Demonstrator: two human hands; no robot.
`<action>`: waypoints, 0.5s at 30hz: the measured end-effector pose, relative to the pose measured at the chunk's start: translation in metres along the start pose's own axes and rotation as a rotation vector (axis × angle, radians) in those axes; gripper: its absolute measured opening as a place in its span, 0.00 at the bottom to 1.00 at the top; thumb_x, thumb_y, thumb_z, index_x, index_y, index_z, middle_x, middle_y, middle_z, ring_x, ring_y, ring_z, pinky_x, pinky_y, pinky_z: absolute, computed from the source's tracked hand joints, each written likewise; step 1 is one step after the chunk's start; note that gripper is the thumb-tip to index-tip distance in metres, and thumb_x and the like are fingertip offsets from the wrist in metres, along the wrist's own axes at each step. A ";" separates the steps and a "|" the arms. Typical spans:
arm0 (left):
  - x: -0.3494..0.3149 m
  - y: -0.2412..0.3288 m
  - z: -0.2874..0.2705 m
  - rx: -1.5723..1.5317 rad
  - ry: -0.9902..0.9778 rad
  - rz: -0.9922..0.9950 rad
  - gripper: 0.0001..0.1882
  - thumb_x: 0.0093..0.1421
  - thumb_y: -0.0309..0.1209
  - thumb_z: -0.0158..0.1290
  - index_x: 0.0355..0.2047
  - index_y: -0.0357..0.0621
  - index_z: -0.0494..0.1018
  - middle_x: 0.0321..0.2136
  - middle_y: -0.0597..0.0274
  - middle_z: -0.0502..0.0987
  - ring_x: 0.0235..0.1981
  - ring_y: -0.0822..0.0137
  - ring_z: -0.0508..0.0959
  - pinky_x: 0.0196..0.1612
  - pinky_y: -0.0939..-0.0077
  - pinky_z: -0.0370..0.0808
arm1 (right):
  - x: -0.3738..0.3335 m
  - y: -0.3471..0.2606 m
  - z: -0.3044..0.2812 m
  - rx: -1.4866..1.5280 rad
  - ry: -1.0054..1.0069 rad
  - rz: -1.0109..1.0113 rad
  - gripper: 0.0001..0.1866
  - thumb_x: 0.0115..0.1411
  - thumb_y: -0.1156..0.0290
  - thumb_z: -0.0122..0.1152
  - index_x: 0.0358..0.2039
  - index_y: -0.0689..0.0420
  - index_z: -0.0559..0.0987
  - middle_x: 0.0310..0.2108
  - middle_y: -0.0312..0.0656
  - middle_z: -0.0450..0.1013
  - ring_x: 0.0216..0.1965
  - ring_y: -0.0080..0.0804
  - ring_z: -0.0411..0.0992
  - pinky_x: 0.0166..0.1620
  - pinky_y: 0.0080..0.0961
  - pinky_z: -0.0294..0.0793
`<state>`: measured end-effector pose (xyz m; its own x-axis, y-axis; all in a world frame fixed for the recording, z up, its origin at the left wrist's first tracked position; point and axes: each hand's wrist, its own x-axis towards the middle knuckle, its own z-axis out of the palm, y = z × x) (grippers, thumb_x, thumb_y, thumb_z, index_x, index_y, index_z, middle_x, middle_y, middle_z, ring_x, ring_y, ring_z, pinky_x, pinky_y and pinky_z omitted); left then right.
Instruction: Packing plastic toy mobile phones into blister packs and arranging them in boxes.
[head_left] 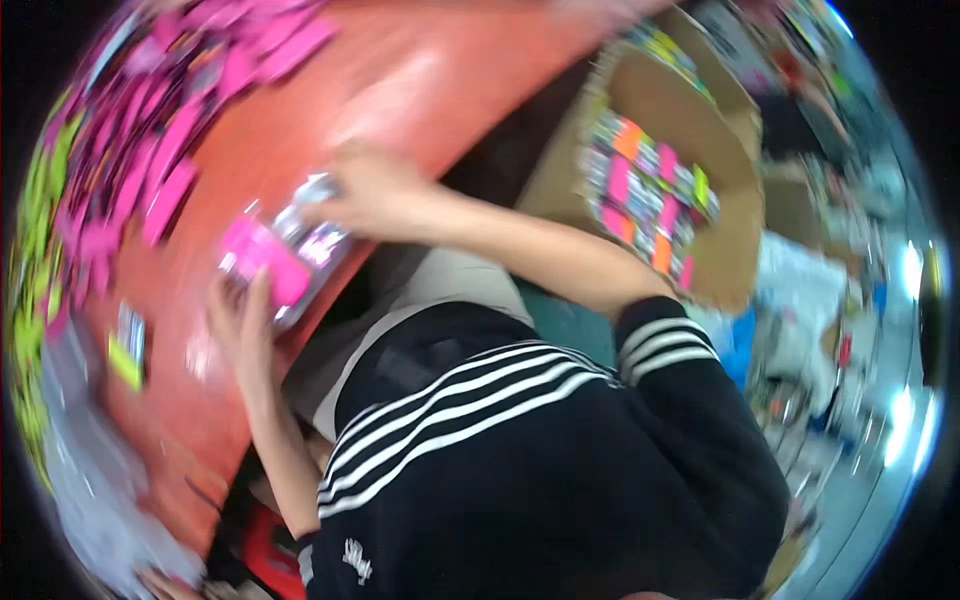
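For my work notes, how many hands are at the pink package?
2: the left hand at the lower left of the pink package, the right hand at its upper right. None seems hidden.

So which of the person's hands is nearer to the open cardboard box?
Right. The right hand is to the left of the cardboard box, apart from it. The left hand is farther left, at the pink item.
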<state>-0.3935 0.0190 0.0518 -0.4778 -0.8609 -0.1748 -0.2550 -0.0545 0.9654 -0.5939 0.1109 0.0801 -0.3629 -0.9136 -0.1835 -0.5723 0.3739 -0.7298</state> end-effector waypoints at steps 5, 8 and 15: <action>-0.005 0.005 0.012 -0.190 -0.062 -0.118 0.23 0.57 0.29 0.52 0.50 0.42 0.56 0.38 0.61 0.70 0.32 0.72 0.74 0.27 0.80 0.75 | -0.007 0.019 -0.002 0.475 0.075 0.000 0.31 0.44 0.56 0.65 0.41 0.67 0.67 0.39 0.55 0.70 0.40 0.43 0.71 0.42 0.32 0.69; -0.004 0.020 0.047 -0.264 -0.176 -0.068 0.21 0.58 0.27 0.52 0.48 0.41 0.57 0.39 0.60 0.68 0.32 0.73 0.72 0.27 0.82 0.73 | -0.022 0.043 -0.019 0.864 0.172 0.115 0.34 0.41 0.70 0.69 0.46 0.68 0.64 0.41 0.53 0.69 0.40 0.35 0.71 0.41 0.26 0.70; -0.032 0.077 0.156 -0.224 -0.789 -0.065 0.31 0.58 0.31 0.51 0.58 0.40 0.51 0.52 0.45 0.63 0.33 0.67 0.77 0.35 0.77 0.76 | -0.145 0.150 -0.127 1.142 0.312 0.281 0.32 0.50 0.73 0.62 0.55 0.63 0.62 0.45 0.44 0.69 0.44 0.30 0.70 0.48 0.28 0.69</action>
<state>-0.5290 0.1208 0.1016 -0.9396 -0.2480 -0.2359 -0.1689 -0.2635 0.9498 -0.7204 0.3201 0.0815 -0.6215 -0.6870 -0.3765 0.4743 0.0526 -0.8788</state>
